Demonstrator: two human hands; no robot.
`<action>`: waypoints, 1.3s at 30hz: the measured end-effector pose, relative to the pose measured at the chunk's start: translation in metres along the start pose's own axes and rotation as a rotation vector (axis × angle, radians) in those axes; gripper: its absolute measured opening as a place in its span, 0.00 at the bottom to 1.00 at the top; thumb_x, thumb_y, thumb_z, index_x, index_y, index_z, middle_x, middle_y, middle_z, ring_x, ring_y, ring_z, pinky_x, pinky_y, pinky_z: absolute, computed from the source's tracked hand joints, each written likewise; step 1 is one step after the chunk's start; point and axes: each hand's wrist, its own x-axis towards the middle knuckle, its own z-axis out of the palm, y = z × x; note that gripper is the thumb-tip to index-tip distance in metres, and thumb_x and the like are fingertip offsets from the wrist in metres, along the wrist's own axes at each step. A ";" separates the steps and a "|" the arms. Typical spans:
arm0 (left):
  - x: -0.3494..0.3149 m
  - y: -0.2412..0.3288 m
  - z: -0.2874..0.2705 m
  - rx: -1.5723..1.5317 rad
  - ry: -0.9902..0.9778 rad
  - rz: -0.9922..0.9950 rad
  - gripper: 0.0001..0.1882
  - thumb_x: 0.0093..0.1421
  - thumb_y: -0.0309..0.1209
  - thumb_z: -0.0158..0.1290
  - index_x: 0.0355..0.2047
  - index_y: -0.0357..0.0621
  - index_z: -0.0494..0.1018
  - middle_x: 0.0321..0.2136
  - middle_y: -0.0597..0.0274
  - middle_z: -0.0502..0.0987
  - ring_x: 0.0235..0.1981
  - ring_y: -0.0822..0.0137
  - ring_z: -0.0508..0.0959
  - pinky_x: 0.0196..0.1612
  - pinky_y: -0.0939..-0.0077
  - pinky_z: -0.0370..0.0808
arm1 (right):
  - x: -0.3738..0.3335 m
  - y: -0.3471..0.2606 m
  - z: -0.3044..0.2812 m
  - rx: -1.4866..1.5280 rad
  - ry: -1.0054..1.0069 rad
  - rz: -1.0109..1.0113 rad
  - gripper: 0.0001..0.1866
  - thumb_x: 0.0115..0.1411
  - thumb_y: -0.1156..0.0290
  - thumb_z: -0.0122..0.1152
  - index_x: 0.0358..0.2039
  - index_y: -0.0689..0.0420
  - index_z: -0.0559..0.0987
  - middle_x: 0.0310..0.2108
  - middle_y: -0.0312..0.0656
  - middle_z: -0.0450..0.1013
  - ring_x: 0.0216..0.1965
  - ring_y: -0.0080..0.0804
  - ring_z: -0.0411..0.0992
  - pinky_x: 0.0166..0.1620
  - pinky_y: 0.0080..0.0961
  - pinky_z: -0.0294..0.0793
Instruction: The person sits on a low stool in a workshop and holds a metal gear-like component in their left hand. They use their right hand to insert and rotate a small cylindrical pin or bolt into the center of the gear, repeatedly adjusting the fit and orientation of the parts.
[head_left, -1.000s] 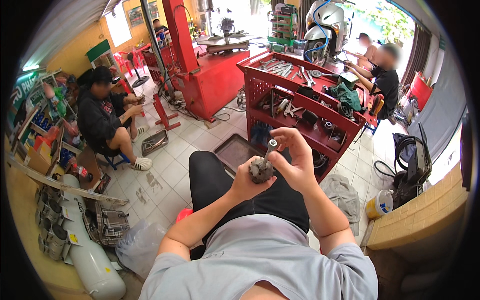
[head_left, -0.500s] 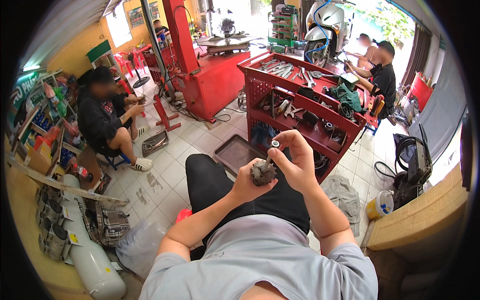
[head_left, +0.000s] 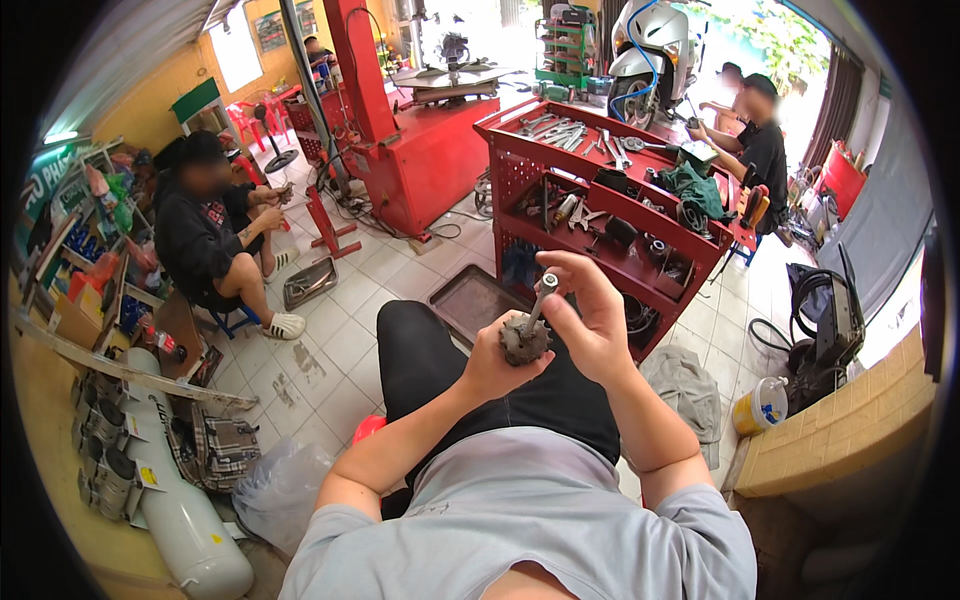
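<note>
My left hand (head_left: 492, 362) is wrapped round a dark, grimy, round metal part with a toothed rim (head_left: 525, 342), held above my lap. A slim metal rod (head_left: 538, 309) slants up from its middle and ends in a wider, ring-shaped tip. My right hand (head_left: 590, 310) curls about the rod's upper end, thumb low on one side and forefinger bent above the tip. How firmly those fingers press on the rod is hard to make out.
Ahead stands a red tool trolley (head_left: 610, 190) carrying wrenches and sockets. A metal tray (head_left: 470, 305) lies on the tiles past my knee. One person (head_left: 220, 230) sits at the left, another (head_left: 765, 150) beyond the trolley. A white bucket (head_left: 760, 408) is at the right.
The rod has tipped a little and its upper end has risen slightly. My right forefinger has lifted and bent over the tip. The toothed part stays in my left hand.
</note>
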 end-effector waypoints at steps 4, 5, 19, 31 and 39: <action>0.000 0.003 0.002 -0.016 -0.041 -0.079 0.17 0.47 0.28 0.66 0.34 0.42 0.70 0.25 0.67 0.75 0.26 0.76 0.73 0.33 0.78 0.73 | -0.004 0.012 -0.004 -0.057 0.035 -0.009 0.16 0.59 0.75 0.61 0.47 0.63 0.72 0.37 0.34 0.70 0.40 0.19 0.66 0.45 0.18 0.64; 0.000 0.003 0.002 -0.002 -0.031 -0.044 0.17 0.47 0.28 0.66 0.34 0.42 0.70 0.25 0.67 0.76 0.26 0.76 0.73 0.33 0.78 0.73 | -0.005 0.012 -0.005 -0.072 0.025 0.003 0.16 0.58 0.75 0.61 0.47 0.62 0.72 0.37 0.34 0.70 0.40 0.19 0.65 0.46 0.18 0.64; 0.001 -0.004 -0.001 0.079 0.000 0.082 0.17 0.47 0.29 0.66 0.34 0.41 0.70 0.25 0.66 0.76 0.26 0.76 0.74 0.33 0.77 0.73 | 0.001 0.008 -0.009 -0.052 -0.053 -0.067 0.17 0.58 0.74 0.61 0.48 0.63 0.75 0.37 0.35 0.70 0.38 0.21 0.65 0.46 0.20 0.64; 0.000 -0.005 -0.001 0.051 -0.011 0.037 0.17 0.47 0.29 0.66 0.34 0.41 0.70 0.25 0.66 0.76 0.26 0.75 0.74 0.34 0.76 0.74 | -0.001 0.003 -0.005 -0.008 -0.011 -0.031 0.13 0.58 0.76 0.61 0.44 0.63 0.74 0.37 0.34 0.70 0.38 0.20 0.65 0.46 0.19 0.64; 0.002 -0.002 -0.001 0.085 0.000 0.076 0.17 0.47 0.28 0.66 0.34 0.41 0.70 0.25 0.65 0.76 0.26 0.75 0.75 0.33 0.76 0.74 | 0.001 0.007 -0.008 -0.054 -0.030 -0.047 0.15 0.57 0.77 0.61 0.46 0.63 0.73 0.36 0.34 0.69 0.38 0.19 0.65 0.46 0.18 0.65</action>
